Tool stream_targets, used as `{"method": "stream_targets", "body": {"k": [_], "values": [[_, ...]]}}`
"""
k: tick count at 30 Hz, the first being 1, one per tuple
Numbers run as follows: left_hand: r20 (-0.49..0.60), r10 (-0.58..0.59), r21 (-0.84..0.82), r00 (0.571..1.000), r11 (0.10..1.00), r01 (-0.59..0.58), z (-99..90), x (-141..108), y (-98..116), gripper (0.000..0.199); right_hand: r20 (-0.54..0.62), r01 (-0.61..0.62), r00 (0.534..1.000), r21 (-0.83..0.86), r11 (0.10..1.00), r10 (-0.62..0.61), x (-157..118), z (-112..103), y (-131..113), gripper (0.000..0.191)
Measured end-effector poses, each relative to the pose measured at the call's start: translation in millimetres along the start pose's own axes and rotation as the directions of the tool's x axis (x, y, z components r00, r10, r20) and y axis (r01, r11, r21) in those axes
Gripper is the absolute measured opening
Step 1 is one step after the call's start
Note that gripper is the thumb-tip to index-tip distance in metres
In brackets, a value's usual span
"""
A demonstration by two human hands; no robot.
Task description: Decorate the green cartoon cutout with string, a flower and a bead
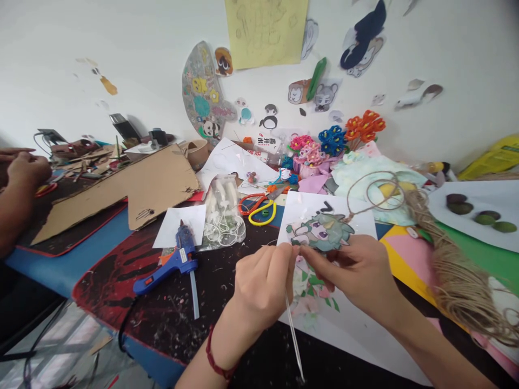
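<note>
My right hand (357, 265) holds a flat cartoon cutout (322, 233) with green hair between thumb and fingers. Close against its lower left edge, my left hand (263, 278) is closed in a pinch. A doubled white cord (295, 340) hangs down from under that fist. What lies right at the left fingertips is hidden. Behind the cutout is a white sheet (295, 208) with black marks. A blue hot glue gun (182, 256) with a glue stick lies to the left of my hands. Scissors (261, 208) with orange and yellow handles lie beyond them.
A bag of white cords (223, 216) and cut cardboard (162, 183) lie at left. Twine (454, 270) spreads along the right side. Craft flowers (332, 138) stand near the wall. Another person's hand (30, 170) is at far left. Paper scraps (314, 294) lie beneath my hands.
</note>
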State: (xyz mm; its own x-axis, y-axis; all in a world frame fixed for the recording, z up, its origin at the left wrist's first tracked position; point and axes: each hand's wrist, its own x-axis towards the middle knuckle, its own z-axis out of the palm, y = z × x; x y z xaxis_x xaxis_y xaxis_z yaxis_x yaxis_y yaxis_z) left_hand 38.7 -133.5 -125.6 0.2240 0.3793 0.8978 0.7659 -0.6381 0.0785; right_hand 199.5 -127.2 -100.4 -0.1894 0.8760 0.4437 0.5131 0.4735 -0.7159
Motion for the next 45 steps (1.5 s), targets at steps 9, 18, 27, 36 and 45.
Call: {"method": "stream_targets", "body": {"k": [9, 18, 27, 36, 45], "values": [[0.036, -0.003, 0.009, 0.999, 1.0, 0.003, 1.1, 1.8, 1.3, 0.017, 0.006, 0.024, 1.0, 0.018, 1.0, -0.024, 3.7, -1.1, 0.2, 0.052], [0.018, -0.039, 0.021, 0.999, 0.999, 0.039, 2.6, 0.3, 1.3, 0.015, 0.015, 0.026, 1.0, 0.04, 0.999, -0.027, 4.7, -1.1, -1.4, 0.052], [0.041, -0.029, -0.035, 0.999, 0.999, 0.031, 0.6, 3.6, 1.4, 0.018, -0.019, 0.184, 0.982, -0.124, 0.975, -0.188, 7.2, -2.7, 2.7, 0.051], [0.041, -0.059, -0.045, 0.997, 0.997, 0.061, 0.8, 0.6, 0.8, 0.014, 0.01, 0.338, 0.94, -0.154, 0.928, -0.341, 7.3, -5.4, 7.1, 0.039], [-0.033, -0.128, -0.011, 0.991, 0.992, 0.128, -5.0, 3.1, -2.6, 0.013, 0.039, -0.071, 0.997, 0.054, 0.996, 0.069, 9.0, -11.9, 8.4, 0.054]]}}
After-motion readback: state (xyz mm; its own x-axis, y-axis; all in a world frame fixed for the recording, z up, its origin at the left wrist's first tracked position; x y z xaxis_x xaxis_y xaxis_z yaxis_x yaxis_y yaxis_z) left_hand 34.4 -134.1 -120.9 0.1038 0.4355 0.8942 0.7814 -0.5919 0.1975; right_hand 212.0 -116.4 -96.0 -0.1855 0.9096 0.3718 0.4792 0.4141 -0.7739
